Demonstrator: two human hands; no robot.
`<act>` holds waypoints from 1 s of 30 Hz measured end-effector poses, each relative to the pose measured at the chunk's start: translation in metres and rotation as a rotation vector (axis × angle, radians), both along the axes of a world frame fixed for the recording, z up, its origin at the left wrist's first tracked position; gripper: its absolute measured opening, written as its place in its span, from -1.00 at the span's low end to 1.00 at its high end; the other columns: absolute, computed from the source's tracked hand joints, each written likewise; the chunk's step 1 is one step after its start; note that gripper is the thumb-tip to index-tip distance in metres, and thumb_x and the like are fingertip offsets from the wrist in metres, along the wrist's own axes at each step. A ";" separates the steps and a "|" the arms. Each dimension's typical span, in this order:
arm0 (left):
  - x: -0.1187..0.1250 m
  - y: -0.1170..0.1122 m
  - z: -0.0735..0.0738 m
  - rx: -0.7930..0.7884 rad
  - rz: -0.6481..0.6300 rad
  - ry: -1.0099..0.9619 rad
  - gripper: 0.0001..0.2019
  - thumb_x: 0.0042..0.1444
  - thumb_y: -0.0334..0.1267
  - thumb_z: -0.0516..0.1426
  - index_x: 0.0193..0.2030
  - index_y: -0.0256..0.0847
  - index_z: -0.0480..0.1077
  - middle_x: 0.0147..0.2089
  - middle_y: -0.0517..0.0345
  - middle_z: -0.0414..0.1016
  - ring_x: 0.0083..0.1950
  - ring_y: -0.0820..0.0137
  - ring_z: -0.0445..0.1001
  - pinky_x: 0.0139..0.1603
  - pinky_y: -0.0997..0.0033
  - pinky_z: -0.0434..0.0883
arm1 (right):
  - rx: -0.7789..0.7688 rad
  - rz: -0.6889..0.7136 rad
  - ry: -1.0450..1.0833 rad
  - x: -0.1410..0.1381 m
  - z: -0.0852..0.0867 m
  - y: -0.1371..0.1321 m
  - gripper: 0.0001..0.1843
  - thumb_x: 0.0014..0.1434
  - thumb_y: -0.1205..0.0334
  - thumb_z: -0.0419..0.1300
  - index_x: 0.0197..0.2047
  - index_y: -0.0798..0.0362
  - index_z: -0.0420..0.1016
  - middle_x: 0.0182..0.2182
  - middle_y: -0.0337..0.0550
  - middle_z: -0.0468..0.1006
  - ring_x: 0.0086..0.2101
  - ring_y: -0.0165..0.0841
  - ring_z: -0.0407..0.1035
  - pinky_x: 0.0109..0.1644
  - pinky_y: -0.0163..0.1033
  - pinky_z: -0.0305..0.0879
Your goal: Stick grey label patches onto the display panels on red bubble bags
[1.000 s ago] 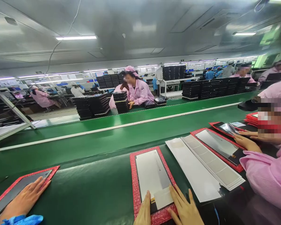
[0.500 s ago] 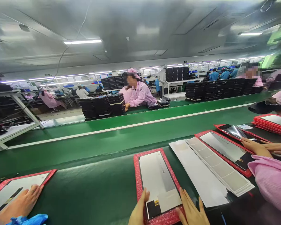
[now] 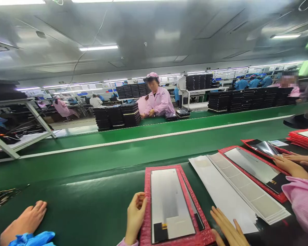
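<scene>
A long grey-white display panel (image 3: 169, 201) lies on a red bubble-wrap pad (image 3: 146, 191) on the dark green belt in front of me. My left hand (image 3: 135, 213) is at the pad's left edge, fingers curled onto the red border. My right hand (image 3: 228, 229) lies flat on the belt just right of the pad, fingers stretched out and holding nothing. It touches neither the panel nor the white sheet beside it.
White paper sheets (image 3: 220, 194) and a strip of grey rectangles (image 3: 248, 193) lie to the right. A co-worker's hands (image 3: 290, 164) rest on another panel in a red pad (image 3: 251, 165). Another person's hand (image 3: 28, 220) lies at the left. Black tray stacks (image 3: 115, 116) line the far belt.
My left hand moved from the pad's near end to its left edge and curled. My right hand slid off the pad to the right. The left neighbour's red pad is out of view.
</scene>
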State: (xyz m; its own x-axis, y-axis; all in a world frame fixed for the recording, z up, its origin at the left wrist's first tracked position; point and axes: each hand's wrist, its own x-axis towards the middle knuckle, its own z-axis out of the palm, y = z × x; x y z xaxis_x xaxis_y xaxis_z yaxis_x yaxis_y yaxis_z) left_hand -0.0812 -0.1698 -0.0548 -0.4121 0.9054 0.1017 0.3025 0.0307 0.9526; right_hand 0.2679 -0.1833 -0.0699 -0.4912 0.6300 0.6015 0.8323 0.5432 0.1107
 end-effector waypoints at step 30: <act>0.204 0.236 0.000 -0.273 -0.444 0.033 -0.77 0.15 -0.17 0.06 -0.16 -0.29 0.34 -0.18 0.13 0.43 -0.23 0.43 0.44 -0.19 0.29 0.42 | -0.417 -0.020 0.831 -0.021 -0.010 0.228 -0.57 0.16 0.02 -0.07 -0.21 0.14 0.48 -0.21 0.02 0.52 -0.17 -0.22 0.39 -0.04 -0.10 0.30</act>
